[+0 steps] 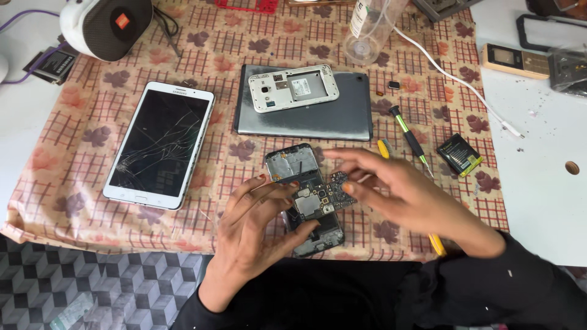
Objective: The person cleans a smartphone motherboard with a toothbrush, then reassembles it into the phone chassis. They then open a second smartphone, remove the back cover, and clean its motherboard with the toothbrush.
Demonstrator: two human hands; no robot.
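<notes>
Cradling an opened phone [304,198] above the patterned cloth [79,183], the left hand [257,235] grips its edges. The right hand [397,189], fingers spread, pinches its small circuit board [336,190]. Light, stiff and probably fragile; best held by the rims.

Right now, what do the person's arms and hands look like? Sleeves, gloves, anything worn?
Both hands are bare: no gloves, rings or watch visible. The left hand and right hand come out of long black sleeves that end at the wrists. The fingernails look painted reddish-orange.

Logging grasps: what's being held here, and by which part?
The left hand grips the opened phone by its long sides. The right hand pinches the circuit board at its right edge.
</notes>
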